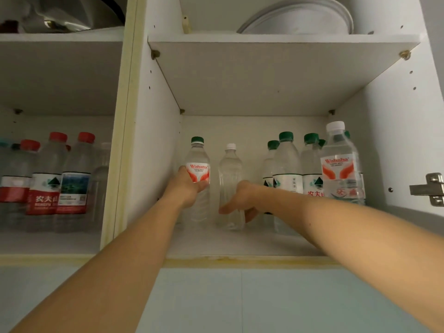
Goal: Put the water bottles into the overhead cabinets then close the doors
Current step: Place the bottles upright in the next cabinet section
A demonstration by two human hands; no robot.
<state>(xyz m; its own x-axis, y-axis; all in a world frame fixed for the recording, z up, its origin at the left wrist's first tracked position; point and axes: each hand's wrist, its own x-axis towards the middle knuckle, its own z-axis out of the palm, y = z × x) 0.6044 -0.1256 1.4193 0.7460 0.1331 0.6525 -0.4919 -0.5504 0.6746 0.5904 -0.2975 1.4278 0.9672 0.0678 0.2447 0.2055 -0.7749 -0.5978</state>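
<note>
Both my arms reach up into the right overhead cabinet (240, 243). My left hand (186, 188) is wrapped around a green-capped bottle with a red and white label (198, 164), which stands upright on the lower shelf at the left. My right hand (240, 200) grips the lower half of an unlabelled white-capped bottle (229, 171) just to its right. Several green-capped bottles (287, 162) and a tall white-capped bottle with a red label (341, 169) stand at the right of the same shelf.
The left cabinet (48, 241) holds several red-capped bottles (48, 179). White plates (300, 18) lie on the upper right shelf. A metal hinge (430, 188) sticks out from the right wall. Pale tiles (240, 299) run below the cabinets. No doors are in view.
</note>
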